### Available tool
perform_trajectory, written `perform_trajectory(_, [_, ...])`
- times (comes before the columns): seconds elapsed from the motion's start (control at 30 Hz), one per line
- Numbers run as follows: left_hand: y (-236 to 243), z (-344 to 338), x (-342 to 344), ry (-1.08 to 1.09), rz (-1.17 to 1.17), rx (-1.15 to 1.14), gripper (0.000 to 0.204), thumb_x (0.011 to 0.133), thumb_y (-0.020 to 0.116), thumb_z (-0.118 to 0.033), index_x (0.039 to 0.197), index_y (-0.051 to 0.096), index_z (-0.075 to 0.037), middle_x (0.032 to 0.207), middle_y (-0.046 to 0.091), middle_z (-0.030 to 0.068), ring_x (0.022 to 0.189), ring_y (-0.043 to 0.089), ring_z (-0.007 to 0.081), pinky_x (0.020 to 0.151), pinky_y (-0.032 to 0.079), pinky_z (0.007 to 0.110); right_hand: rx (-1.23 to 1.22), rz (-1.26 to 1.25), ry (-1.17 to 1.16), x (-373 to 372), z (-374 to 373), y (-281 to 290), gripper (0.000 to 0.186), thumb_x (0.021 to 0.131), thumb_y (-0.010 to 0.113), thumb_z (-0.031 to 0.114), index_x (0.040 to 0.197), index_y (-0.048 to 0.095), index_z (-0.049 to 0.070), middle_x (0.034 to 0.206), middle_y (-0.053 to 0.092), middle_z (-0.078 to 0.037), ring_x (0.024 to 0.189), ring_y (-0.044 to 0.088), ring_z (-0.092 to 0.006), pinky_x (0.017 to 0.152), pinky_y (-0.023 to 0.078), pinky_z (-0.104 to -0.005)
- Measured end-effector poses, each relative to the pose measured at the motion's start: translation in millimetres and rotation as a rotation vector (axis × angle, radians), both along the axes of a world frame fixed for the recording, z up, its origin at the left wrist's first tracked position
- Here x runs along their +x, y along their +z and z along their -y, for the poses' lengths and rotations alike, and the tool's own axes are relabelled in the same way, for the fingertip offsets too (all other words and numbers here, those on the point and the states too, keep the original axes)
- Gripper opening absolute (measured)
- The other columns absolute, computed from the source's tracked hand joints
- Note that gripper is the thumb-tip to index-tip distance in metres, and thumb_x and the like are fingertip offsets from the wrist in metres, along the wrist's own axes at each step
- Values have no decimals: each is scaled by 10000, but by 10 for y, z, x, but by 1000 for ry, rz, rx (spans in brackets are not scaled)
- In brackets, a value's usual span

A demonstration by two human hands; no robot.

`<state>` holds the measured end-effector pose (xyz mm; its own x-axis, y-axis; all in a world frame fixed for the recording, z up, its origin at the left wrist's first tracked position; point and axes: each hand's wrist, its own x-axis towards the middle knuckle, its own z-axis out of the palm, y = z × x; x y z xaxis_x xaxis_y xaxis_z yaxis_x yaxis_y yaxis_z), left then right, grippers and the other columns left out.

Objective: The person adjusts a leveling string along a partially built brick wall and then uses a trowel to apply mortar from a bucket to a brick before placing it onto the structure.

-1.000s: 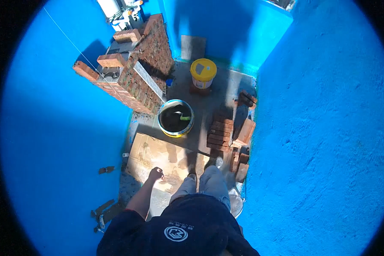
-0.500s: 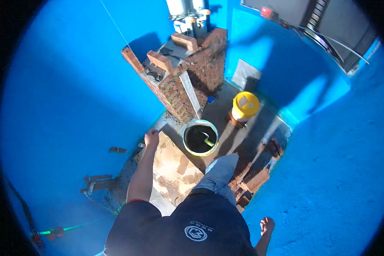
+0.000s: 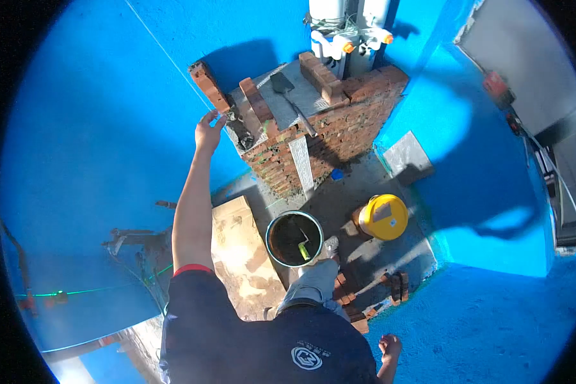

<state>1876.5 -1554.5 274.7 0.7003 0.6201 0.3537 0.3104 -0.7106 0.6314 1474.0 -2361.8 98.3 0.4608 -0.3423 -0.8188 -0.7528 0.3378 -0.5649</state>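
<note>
A round yellow tub with a white label stands on the floor right of the dark bucket

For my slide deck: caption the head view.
Left hand reaches toward the brick pillar where a trowel lies; right hand hangs low.

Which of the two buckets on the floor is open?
The dark bucket nearest the person's foot is open, a tool inside; the yellow bucket is lidded.

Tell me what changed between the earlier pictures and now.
The left hand rose from low beside the board to the corner of the brick pillar, fingers open, gripping nothing. The right hand hangs low, empty. Trowel, black bucket and yellow bucket stayed in place.
</note>
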Motion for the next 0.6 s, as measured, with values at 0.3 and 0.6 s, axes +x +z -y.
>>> perform_trajectory(0.3, [-229, 724, -875, 261, 115, -382, 212, 892, 613, -190, 954, 702, -8, 867, 700, 60, 774, 595, 84, 695, 469, 243, -200, 64, 463, 2469, -223, 755, 166, 872, 579, 152, 824, 608, -4, 668, 571, -55, 553, 539, -143, 505, 457, -261])
perform_trajectory(0.6, [-562, 1699, -1692, 225, 631, -1112, 115, 900, 615, -111, 933, 664, -12, 887, 673, 69, 836, 617, 159, 834, 484, 322, -36, 230, 1262, 4925, -1961, 886, 174, 903, 566, 163, 907, 607, -6, 788, 623, -73, 676, 608, -145, 611, 493, -261])
